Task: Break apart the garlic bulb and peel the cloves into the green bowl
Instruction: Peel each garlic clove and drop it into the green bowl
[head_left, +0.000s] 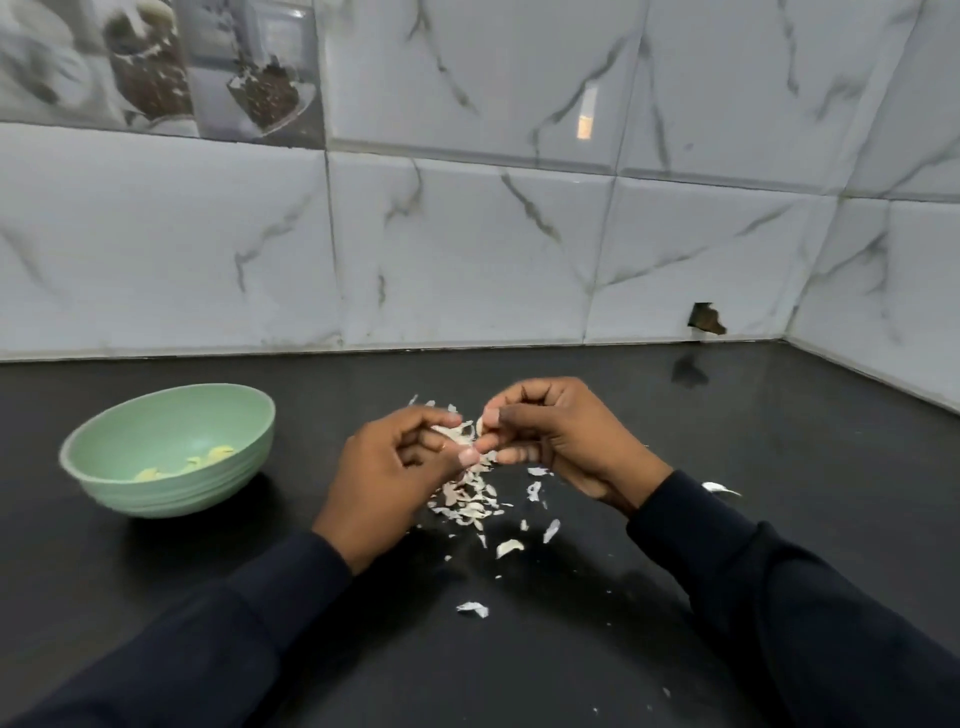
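A green bowl (156, 483) stands on the black counter at the left, with a few pale yellow peeled cloves (208, 460) lying in it. To its right, my left hand (395, 478) and my right hand (556, 441) meet above the counter and pinch one garlic clove (462, 435) between their fingertips, its papery skin fraying outward. The clove is mostly hidden by my fingers. Below my hands lies a heap of white garlic skins (470, 499).
Loose skin scraps (509, 546) are scattered on the black counter (675, 597) toward me and to the right. A marble-tiled wall (467, 249) closes the back, and a side wall meets it in the right corner, with a chipped hole (705, 318) in a tile near the counter.
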